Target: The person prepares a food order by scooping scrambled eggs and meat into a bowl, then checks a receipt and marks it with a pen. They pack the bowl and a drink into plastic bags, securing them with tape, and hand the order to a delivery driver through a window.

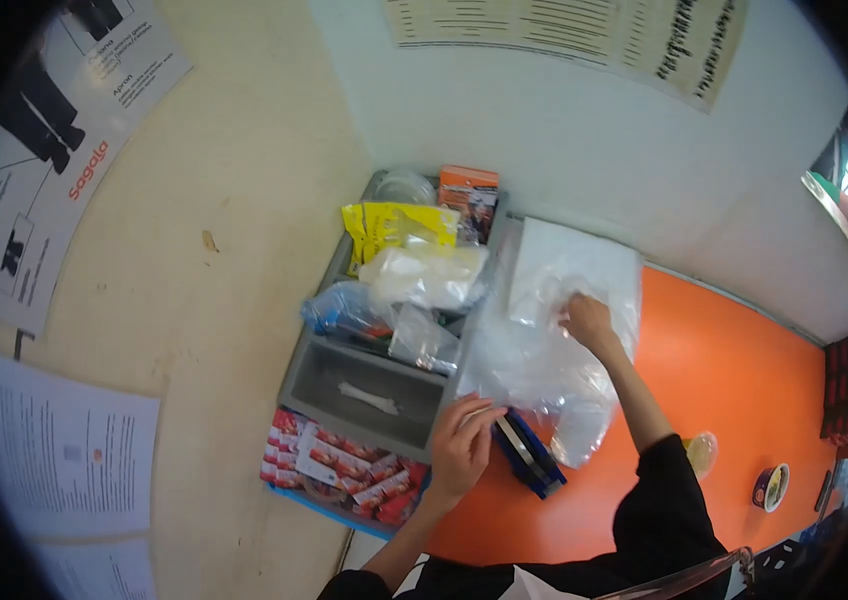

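Observation:
A stack of clear plastic bags (554, 355) lies on the orange counter against the grey organizer. My right hand (587, 318) reaches onto it, fingertips bent down and closed on the thin plastic of a bag near the top. My left hand (462, 445) is held beside the organizer's near corner, its fingers stretched out and holding nothing. Just right of those fingertips lies a long blue-and-black object (527, 452) with a pale strip along its top, tilted on the counter and close to the bags' lower edge.
The grey organizer (364, 395) holds a yellow packet (394, 228), white plastic packs (429, 275) and an orange box (469, 190). Red sachets (344, 465) fill its near tray. Right on the counter (674, 340) are a yellowish cup (701, 453) and a round tub (771, 488). Walls bound the counter.

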The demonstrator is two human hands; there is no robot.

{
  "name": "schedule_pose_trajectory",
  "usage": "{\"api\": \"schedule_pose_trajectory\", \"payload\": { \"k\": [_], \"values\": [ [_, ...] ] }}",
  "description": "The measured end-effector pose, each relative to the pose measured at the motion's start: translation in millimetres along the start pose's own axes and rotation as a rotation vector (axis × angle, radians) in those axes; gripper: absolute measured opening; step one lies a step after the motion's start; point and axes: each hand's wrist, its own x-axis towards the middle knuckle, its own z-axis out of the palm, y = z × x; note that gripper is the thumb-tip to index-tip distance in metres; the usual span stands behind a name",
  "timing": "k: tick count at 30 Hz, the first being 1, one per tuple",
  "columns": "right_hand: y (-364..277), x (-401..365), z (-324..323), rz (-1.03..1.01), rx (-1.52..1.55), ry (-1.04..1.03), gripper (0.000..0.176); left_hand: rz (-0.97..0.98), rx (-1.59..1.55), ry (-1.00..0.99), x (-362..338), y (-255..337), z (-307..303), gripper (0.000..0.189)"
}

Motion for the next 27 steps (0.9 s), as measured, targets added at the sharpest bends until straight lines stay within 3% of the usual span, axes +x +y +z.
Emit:
{"api": "schedule_pose_trajectory", "payload": {
  "k": [2,3,5,7,9,10,12,13,16,17,19,20,23,25,26,27],
  "values": [
    [-34.4,7.4,-52.5,-0.037,0.042,-0.276,0.016,0.01,0.087,0.128,24.6,-19.2,-22.8,0.025],
    [-50.2,23.5,-66.3,-0.094,0.201,-0.181,0.016,-0.043,0.049,0.189,41.9,-37.0,-29.4,0.024],
    [-83.5,70.6,-87.3,-0.2,0.527,0.012,0.017,0.064,0.223,0.214,97.9,-66.4,-40.8,0.029],
    [-100.5,142.9,-65.7,-0.331,0.668,0.192,0.019,0.17,0.473,0.093,156.9,-67.8,-40.3,0.035],
    [-110.4,201.9,-40.4,-0.338,0.316,0.043,0.021,0.153,0.467,-0.012,188.6,-121.0,-26.4,0.04],
    [-122.2,215.9,-36.7,-0.325,0.362,0.211,0.022,0.15,0.464,-0.057,210.8,-133.5,-26.2,0.043],
    [-148.0,240.1,-27.6,-0.297,0.454,0.555,0.026,0.225,0.666,0.085,253.1,-144.4,-39.2,0.04],
    [-161.0,243.5,-33.8,-0.318,0.386,0.483,0.032,0.243,0.758,0.149,262.0,-146.5,-43.9,0.039],
    [-178.6,265.2,-16.9,-0.156,-0.116,0.376,0.033,-0.151,0.637,-0.379,268.1,-200.0,-41.6,0.028],
    [-176.3,266.8,-16.3,-0.153,-0.097,0.32,0.031,-0.03,0.719,-0.347,261.6,-207.5,-39.8,0.023],
    [-165.6,261.5,-33.7,-0.149,-0.067,0.221,0.03,-0.171,0.586,-0.407,253.8,-218.9,-43.5,0.025],
    [-159.7,259.7,-33.8,-0.248,-0.084,0.232,0.029,-0.24,0.51,-0.435,249.5,-222.7,-42.7,0.026],
    [-137.1,246.3,-35.3,-0.518,-0.118,0.337,0.026,-0.21,0.444,-0.373,239.8,-230.6,-41.8,0.036],
    [-132.8,233.4,-53.4,-0.668,-0.085,0.525,0.024,-0.012,0.492,-0.086,228.2,-205.2,-42.7,0.043],
    [-126.2,222.7,-62.4,-0.62,0.055,0.675,0.023,0.099,0.516,0.06,226.1,-192.8,-45.7,0.047],
    [-129.7,189.1,-95.8,-0.575,0.193,0.829,0.022,0.071,0.325,0.098,227.4,-161.9,-53.0,0.056]
  ]
}}
